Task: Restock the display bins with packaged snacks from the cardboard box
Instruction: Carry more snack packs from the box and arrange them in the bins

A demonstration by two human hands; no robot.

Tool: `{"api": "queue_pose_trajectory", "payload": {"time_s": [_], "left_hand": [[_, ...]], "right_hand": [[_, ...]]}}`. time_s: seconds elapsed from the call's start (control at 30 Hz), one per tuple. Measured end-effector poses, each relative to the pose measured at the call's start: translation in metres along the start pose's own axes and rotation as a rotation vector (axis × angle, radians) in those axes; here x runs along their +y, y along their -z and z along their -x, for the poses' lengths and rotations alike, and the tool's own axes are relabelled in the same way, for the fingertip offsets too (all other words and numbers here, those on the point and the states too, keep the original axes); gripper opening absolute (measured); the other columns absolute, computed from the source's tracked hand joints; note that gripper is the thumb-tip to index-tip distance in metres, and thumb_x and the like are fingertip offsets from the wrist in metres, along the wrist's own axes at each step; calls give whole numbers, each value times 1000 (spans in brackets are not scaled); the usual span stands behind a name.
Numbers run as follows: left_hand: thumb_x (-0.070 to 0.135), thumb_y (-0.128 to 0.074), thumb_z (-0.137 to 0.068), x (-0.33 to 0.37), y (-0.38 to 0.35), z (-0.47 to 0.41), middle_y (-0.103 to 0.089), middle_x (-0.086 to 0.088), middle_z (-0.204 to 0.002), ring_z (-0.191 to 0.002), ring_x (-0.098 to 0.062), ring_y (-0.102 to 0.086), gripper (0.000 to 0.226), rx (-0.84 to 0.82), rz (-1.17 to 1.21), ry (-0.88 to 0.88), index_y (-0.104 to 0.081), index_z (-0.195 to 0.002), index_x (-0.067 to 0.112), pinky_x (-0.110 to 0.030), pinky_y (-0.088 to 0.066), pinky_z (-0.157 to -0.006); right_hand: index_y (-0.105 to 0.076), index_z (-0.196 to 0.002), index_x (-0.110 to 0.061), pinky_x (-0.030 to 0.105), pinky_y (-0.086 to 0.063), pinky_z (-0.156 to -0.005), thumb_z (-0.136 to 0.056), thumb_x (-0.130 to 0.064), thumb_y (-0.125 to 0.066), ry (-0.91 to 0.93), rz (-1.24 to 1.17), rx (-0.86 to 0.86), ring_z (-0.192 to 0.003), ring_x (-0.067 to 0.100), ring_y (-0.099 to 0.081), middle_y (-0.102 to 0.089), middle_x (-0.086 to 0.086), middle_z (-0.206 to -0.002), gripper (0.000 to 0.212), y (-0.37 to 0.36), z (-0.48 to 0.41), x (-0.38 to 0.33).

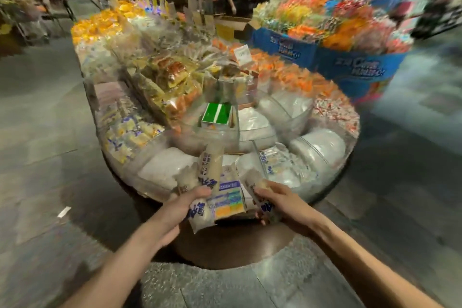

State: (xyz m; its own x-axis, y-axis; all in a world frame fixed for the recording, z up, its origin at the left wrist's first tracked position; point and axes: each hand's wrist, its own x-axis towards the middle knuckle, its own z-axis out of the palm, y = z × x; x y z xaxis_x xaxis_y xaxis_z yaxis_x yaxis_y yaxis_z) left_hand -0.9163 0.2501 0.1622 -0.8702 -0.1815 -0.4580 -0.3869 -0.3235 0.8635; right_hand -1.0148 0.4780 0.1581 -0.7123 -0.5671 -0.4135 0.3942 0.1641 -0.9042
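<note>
**A:** What fills most of the view?

**B:** A grey tiled floor (pixel 45 137). On it stands a round counter (pixel 237 245) ringed with clear display bins (pixel 350 142). The near and right bins hold white bags, the left ones yellow and blue-printed packs, and the far ones orange packs.

**A:** And beyond it?

**B:** At far right is a blue stand (pixel 360 67) heaped with bright sweets. Between that stand and the counter's far end sits the cardboard box (pixel 237 23), flaps open and well apart from the hands. It is too blurred to tell what it holds.

**A:** Anything in the middle of the counter?

**B:** A green box (pixel 217 114) in the centre bin, and farther off a white price tag (pixel 242 54) standing among the orange packs.

**A:** Where are the snacks?

**B:** Above the counter's near edge. The left hand (pixel 182 207) is clamped round a bunch of white snack packets (pixel 208 170) with blue lettering, which stick up over the near bin. The right hand (pixel 277 201) grips a similar packet (pixel 265 207). Between the two hands lies a flat pack (pixel 228 199) with a blue, yellow and orange panel. Which hand carries it, I cannot tell.
</note>
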Motion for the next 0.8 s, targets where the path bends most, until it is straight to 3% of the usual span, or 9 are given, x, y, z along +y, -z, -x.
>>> {"api": "queue_pose_trajectory", "payload": {"time_s": [0.07,0.17,0.27,0.43,0.57,0.63,0.7,0.8], "left_hand": [[28,-85,-64,-5,-20,-22,-76,-12,-106,-98,-25,-74,69,-17,-17,20,-60,-127,11,-44,-50,-101],[32,-96,-46,-11,-39,-57,-75,-13,-108,-100,-27,-73,100,-18,-36,47,-52,-132,11,-46,-51,-100],[24,-96,-41,-12,-47,-96,-76,-14,-103,-93,-28,-74,94,17,-47,74,-55,-124,10,-42,-58,-88],[36,-92,-42,-7,-54,-164,-75,-12,-110,-100,-28,-73,103,-38,-84,83,-53,-133,10,-39,-61,-83],[48,-99,-25,-2,-65,-207,-73,-9,-114,-103,-25,-71,125,-46,-90,131,-49,-134,13,-44,-52,-100],[45,-97,-21,2,-75,-220,-77,-3,-98,-98,-21,-71,109,-65,-133,134,-56,-117,16,-42,-48,-102],[34,-94,-37,8,-86,-223,-78,1,-82,-88,-19,-72,83,-66,-136,131,-57,-109,17,-41,-48,-99],[41,-94,-34,12,-89,-231,-78,-4,-96,-94,-22,-74,91,-29,-146,157,-58,-116,20,-44,-49,-101]], "right_hand": [[-62,-120,-3,33,-50,-54,-97,-26,-63,1,14,5,-72,28,-61,-73,11,-87,32,29,-9,4],[-59,-117,2,35,-50,-53,-96,-23,-66,-23,33,58,-68,31,-59,-66,14,-83,34,67,-28,13],[-58,-109,-4,40,-53,-59,-89,-25,-75,-44,84,208,-68,32,-64,-70,20,-93,34,109,-57,26],[-57,-99,-7,23,-46,-47,-90,-29,-73,-39,333,305,-55,9,-61,-71,11,-84,29,183,-110,23],[-61,-106,-11,27,-49,-54,-90,-27,-73,-74,513,290,-65,13,-64,-75,11,-89,25,226,-147,19],[-63,-110,-14,25,-51,-59,-91,-32,-72,-69,679,270,-73,14,-65,-72,5,-95,28,240,-166,17],[-67,-113,-16,28,-51,-70,-90,-37,-71,-63,894,237,-81,16,-64,-69,2,-100,31,245,-182,15],[-71,-110,-15,32,-47,-79,-89,-39,-72,-37,1092,104,-92,22,-62,-68,7,-107,32,241,-205,21]]}}
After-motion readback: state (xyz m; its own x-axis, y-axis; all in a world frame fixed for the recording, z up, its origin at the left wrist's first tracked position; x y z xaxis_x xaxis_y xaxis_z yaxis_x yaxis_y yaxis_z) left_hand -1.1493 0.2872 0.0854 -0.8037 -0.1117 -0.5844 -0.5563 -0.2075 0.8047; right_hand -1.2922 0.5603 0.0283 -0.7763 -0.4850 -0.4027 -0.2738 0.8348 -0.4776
